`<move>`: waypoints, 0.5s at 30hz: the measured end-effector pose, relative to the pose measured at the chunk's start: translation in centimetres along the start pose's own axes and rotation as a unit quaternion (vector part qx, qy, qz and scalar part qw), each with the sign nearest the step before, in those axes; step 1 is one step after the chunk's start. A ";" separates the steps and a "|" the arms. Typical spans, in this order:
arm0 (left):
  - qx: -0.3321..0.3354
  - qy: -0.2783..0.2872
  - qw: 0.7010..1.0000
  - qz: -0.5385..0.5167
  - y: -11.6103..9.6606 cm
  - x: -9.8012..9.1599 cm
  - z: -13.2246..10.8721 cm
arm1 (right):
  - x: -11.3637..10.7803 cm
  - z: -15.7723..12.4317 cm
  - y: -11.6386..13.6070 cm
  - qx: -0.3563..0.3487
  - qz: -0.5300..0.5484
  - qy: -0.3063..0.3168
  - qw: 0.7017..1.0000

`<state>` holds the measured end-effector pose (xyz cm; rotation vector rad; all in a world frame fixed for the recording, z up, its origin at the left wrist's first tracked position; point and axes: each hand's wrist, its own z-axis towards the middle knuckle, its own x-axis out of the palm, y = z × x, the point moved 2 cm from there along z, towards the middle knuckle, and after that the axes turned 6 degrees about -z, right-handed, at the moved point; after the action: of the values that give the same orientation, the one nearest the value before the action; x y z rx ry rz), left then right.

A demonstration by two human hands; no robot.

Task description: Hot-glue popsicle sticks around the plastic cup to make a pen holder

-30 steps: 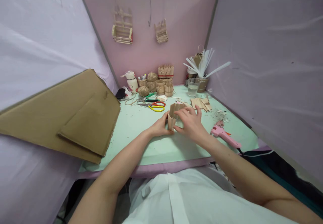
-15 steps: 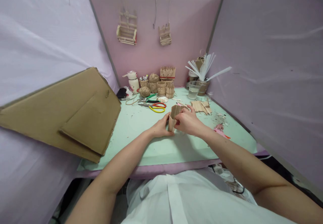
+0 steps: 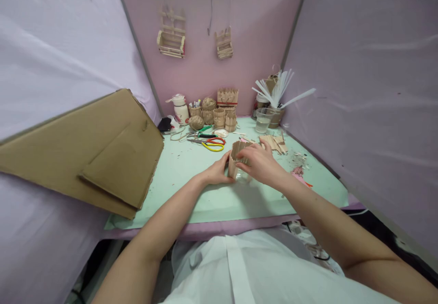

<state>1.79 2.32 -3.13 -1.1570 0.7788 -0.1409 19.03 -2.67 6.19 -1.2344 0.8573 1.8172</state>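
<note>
A round stick-covered cup (image 3: 234,163) stands upright on the table in front of me. Thin wooden sticks line its left and back sides, while clear bare wall (image 3: 242,176) shows at the lower front. My left hand (image 3: 219,170) wraps around its left side, thumb low at the front. Over the right side of the cup hovers my right hand (image 3: 258,160), with thumb and fingers apart near the rim. It hides the cup's right wall, so contact there is unclear. Just beyond lie red-and-yellow-handled scissors (image 3: 215,144).
Flat joined sticks (image 3: 273,143) and scraps (image 3: 300,159) lie at the right. Behind stand a plastic cup of liquid (image 3: 263,122), white strips (image 3: 278,89), twine balls (image 3: 196,122), small stick pots (image 3: 219,119) and a white bottle (image 3: 180,109). Cardboard (image 3: 102,153) leans at the left.
My right hand has loosened from the front of the cup and shifted slightly right, uncovering the clear wall. My left hand keeps its hold.
</note>
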 end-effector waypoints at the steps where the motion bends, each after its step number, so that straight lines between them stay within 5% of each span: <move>1: 0.010 0.007 1.000 -0.006 0.0 -0.1 0.0 | 0.0 -0.4 -0.3 0.000 0.018 -0.036 0.999; 8: 0.007 0.055 0.998 -0.023 0.0 -1.0 0.1 | 3.0 -4.1 -3.1 0.115 0.197 -0.291 0.929; 15: -0.015 0.035 0.997 -0.065 -0.3 -0.8 -0.1 | 8.6 -6.0 -3.3 0.126 0.257 -0.218 0.933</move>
<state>1.23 2.52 -2.45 -1.2371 0.7691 -0.2797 22.45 -4.29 -4.15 -0.4274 1.1751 2.1833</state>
